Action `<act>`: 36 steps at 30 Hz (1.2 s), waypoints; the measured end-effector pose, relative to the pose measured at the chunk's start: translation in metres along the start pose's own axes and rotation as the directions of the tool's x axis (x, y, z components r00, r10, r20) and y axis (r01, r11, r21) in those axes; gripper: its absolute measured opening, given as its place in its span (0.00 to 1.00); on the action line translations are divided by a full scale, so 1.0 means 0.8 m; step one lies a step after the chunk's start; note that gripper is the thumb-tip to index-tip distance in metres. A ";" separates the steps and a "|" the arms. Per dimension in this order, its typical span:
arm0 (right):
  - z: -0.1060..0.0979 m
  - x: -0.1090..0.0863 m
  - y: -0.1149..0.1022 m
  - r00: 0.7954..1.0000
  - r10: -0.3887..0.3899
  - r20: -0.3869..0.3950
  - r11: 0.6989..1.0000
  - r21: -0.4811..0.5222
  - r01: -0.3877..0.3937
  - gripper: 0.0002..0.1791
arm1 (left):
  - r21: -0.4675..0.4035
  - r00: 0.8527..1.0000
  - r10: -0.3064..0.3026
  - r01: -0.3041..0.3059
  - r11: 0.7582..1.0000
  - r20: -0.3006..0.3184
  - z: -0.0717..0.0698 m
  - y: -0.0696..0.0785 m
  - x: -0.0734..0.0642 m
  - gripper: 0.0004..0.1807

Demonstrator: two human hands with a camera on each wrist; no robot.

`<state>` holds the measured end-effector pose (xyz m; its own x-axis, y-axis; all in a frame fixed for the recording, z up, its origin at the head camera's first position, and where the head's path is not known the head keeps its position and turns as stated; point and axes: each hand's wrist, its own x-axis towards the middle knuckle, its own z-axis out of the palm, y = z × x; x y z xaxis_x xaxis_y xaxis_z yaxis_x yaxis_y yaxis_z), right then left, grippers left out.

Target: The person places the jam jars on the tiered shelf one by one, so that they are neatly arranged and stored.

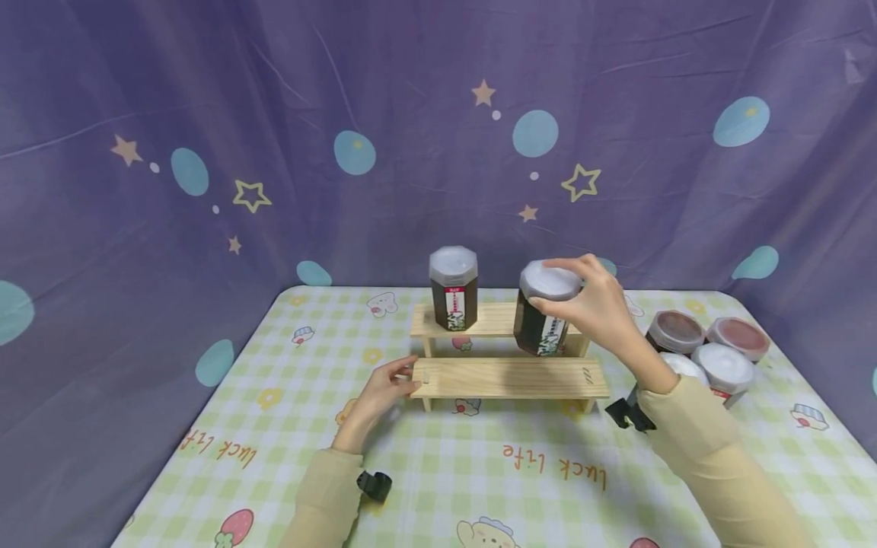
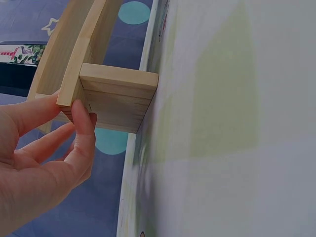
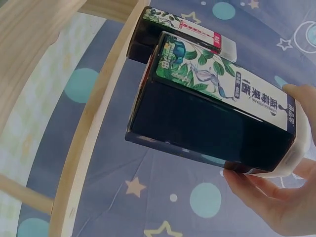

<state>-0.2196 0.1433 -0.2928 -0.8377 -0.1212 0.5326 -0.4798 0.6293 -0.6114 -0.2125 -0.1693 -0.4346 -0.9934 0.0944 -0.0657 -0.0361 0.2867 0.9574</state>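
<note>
Nearly upright lengthwise, lid up, one dark jar is pinched by the right hand near the wooden rack the left hand pinches.

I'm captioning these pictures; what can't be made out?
- Head view: body of the cluster's front-left jar, mostly behind the right forearm.
- Head view: fine print on the shelf jar, too small.
- Left wrist view: shelf jar's lid, cut off by left edge.
- Right wrist view: part of the right hand, cut off by right edge.
</note>
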 end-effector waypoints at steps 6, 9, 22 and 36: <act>0.012 0.012 -0.004 1.000 -0.008 -0.010 1.000 0.003 0.008 0.27 | -0.022 1.000 0.006 -0.006 1.000 0.017 -0.001 0.004 -0.002 0.28; 0.017 0.017 -0.004 1.000 0.006 -0.004 1.000 0.007 -0.006 0.28 | -0.023 0.999 0.019 -0.018 1.000 0.035 -0.001 0.016 -0.009 0.28; 0.042 0.039 -0.004 1.000 0.001 -0.009 1.000 -0.020 -0.001 0.28 | -0.024 0.999 0.016 -0.015 1.000 0.040 -0.001 0.031 -0.018 0.27; 0.059 0.052 -0.004 0.999 0.034 -0.006 0.999 -0.033 -0.034 0.30 | -0.003 1.000 0.005 -0.005 1.000 0.003 0.000 -0.001 0.001 0.27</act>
<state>-0.2654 0.1003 -0.2964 -0.8518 -0.0949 0.5152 -0.4419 0.6583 -0.6094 -0.2131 -0.1693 -0.4356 -0.9932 0.0989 -0.0617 -0.0313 0.2837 0.9584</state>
